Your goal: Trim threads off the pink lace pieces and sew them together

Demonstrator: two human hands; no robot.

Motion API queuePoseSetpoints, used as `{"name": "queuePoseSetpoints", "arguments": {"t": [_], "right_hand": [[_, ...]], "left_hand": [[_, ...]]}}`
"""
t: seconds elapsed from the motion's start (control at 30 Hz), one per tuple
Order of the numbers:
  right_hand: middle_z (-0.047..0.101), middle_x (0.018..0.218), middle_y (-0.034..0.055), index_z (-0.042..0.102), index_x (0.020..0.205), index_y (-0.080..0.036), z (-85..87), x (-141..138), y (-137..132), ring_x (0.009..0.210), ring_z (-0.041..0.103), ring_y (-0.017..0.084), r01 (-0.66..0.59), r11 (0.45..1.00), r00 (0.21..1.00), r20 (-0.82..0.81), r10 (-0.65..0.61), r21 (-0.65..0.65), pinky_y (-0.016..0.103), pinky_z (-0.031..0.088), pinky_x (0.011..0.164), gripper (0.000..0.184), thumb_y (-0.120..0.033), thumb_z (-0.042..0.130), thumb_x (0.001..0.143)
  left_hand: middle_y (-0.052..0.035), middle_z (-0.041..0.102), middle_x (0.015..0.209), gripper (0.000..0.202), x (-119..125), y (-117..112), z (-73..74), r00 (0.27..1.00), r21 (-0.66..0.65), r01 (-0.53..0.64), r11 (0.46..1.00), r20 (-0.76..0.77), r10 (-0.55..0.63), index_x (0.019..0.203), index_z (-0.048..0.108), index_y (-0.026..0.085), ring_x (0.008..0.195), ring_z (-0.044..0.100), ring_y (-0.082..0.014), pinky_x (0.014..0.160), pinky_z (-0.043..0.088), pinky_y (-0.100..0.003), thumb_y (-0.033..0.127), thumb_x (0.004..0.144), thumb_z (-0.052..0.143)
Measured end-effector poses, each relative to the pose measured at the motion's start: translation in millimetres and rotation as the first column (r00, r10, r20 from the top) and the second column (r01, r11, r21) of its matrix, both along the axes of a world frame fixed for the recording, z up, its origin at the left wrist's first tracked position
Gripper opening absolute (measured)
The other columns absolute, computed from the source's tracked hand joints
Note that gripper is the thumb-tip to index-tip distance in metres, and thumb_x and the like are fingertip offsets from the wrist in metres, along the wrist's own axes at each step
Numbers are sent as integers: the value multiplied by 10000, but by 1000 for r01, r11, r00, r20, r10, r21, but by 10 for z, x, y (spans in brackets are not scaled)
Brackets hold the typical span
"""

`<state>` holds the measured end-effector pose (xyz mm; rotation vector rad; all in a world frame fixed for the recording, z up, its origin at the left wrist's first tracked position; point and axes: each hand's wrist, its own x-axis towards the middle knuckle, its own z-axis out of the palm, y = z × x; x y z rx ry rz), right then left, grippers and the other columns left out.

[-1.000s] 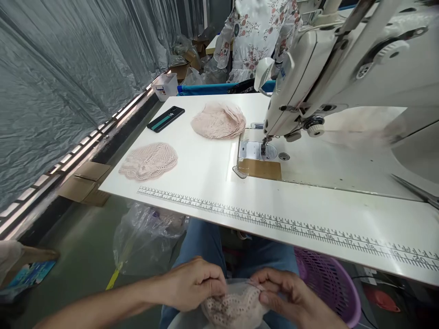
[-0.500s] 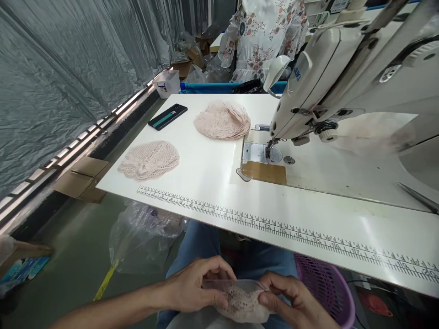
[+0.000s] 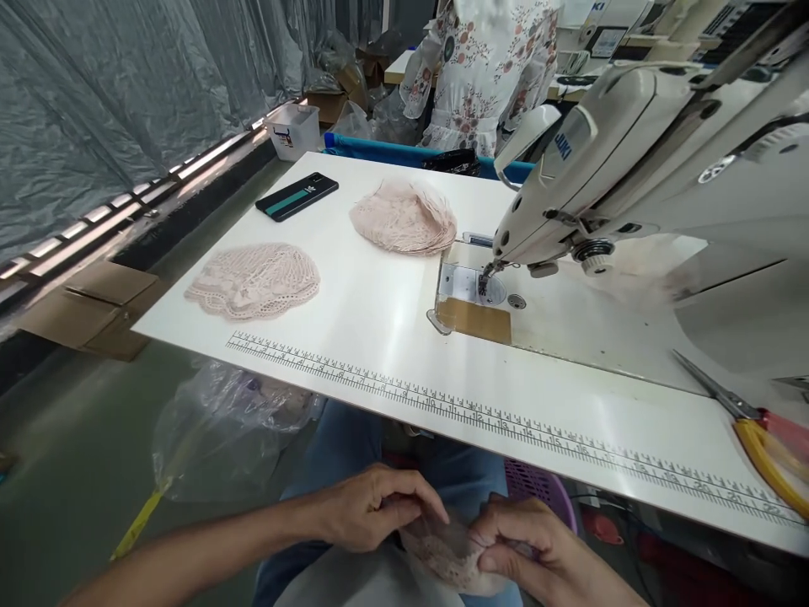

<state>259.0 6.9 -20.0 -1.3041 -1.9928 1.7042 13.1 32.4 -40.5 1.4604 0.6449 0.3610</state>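
Observation:
Over my lap, below the table edge, I hold a small pale pink lace piece [image 3: 446, 563] with a sheer, see-through part along its top. My left hand [image 3: 379, 510] is closed at its left side, with the fingers bent over the sheer edge. On the right side, my right hand [image 3: 534, 544] pinches the lace between thumb and fingers. A flat pale pink lace piece [image 3: 256, 282] lies on the table's left part. Farther back, a stack of similar pink pieces [image 3: 404, 217] rests beside the sewing machine [image 3: 569, 169].
The white table [image 3: 372, 337] has a printed ruler along its front edge. A dark phone [image 3: 297, 197] lies at the back left, and scissors [image 3: 749, 421] lie at right. A purple basket [image 3: 540, 493] and a clear plastic bag [image 3: 221, 438] are below. A floral garment [image 3: 486, 76] stands behind.
My view has shifted to the right, bringing the scissors' handles into sight. My left hand's fingers have moved over the lace's upper edge; my right hand keeps its pinch.

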Motion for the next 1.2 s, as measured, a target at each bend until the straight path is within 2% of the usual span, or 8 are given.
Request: {"name": "queuePoseSetpoints", "arguments": {"t": [0.2, 0.4, 0.57, 0.7, 0.93, 1.07, 1.13, 1.2], "right_hand": [[632, 695, 2, 680, 766, -224, 115, 60, -3, 649, 542, 146, 17, 999, 999, 50, -15, -29, 244, 409, 622, 329, -457, 507, 922], [557, 606, -10, 662, 721, -203, 157, 98, 17, 572, 453, 134, 213, 975, 975, 80, -207, -64, 240, 341, 530, 355, -497, 541, 877], [471, 571, -28, 623, 688, -189, 98, 103, -30, 558, 394, 120, 298, 951, 952, 98, -289, -88, 236, 306, 521, 381, -514, 539, 869], [506, 603, -19, 633, 720, -177, 4, 27, -94, 590, 429, 124, 362, 914, 932, 65, -356, -181, 236, 345, 558, 383, -524, 552, 861], [555, 642, -7, 637, 729, -181, -56, -108, -125, 611, 468, 127, 360, 873, 912, -75, -404, -329, 241, 391, 592, 349, -512, 603, 835], [575, 649, -1, 632, 728, -179, -19, -180, -135, 618, 486, 132, 347, 854, 904, -106, -415, -387, 245, 391, 600, 356, -521, 613, 826], [583, 654, 1, 636, 733, -179, -12, -207, -149, 623, 490, 133, 354, 850, 903, -94, -419, -391, 244, 388, 599, 358, -523, 609, 828], [577, 646, -4, 636, 730, -181, -17, -215, -171, 618, 488, 132, 356, 854, 906, -85, -415, -380, 241, 386, 591, 360, -526, 609, 826]], "left_hand": [[-77, 664, 914, 319, 122, 81, -205, 988, -53, 79, 995, 138, -72, 863, 674, 139, 827, 615, -175, 753, 470, -241, 451, 818, 629], [-45, 636, 815, 361, 119, 35, -385, 987, -127, 16, 992, 162, 4, 734, 662, 137, 767, 600, -157, 720, 467, -242, 491, 717, 734], [-46, 652, 737, 310, 6, 22, -257, 983, -147, -102, 984, 135, 122, 650, 636, 127, 696, 612, -151, 647, 450, -227, 409, 732, 736], [-41, 659, 674, 237, -107, 50, -110, 988, -200, -121, 972, 69, 137, 643, 611, 125, 655, 621, -154, 596, 435, -213, 310, 746, 718], [-49, 657, 775, 155, -270, 19, -98, 990, -225, -106, 969, 64, 123, 735, 605, 129, 719, 613, -156, 651, 454, -226, 242, 727, 712], [10, 613, 801, 535, -254, 42, -87, 998, -308, -62, 949, 3, 66, 1085, 596, 179, 724, 546, -126, 631, 392, -193, 263, 607, 821], [27, 587, 797, 663, -207, 48, -68, 997, -305, -58, 951, -61, 41, 1122, 606, 203, 712, 516, -120, 599, 355, -182, 304, 522, 870], [32, 565, 774, 625, -150, 39, -49, 992, -308, -62, 949, -122, 25, 1051, 655, 198, 691, 486, -114, 570, 325, -179, 349, 488, 880]]}}
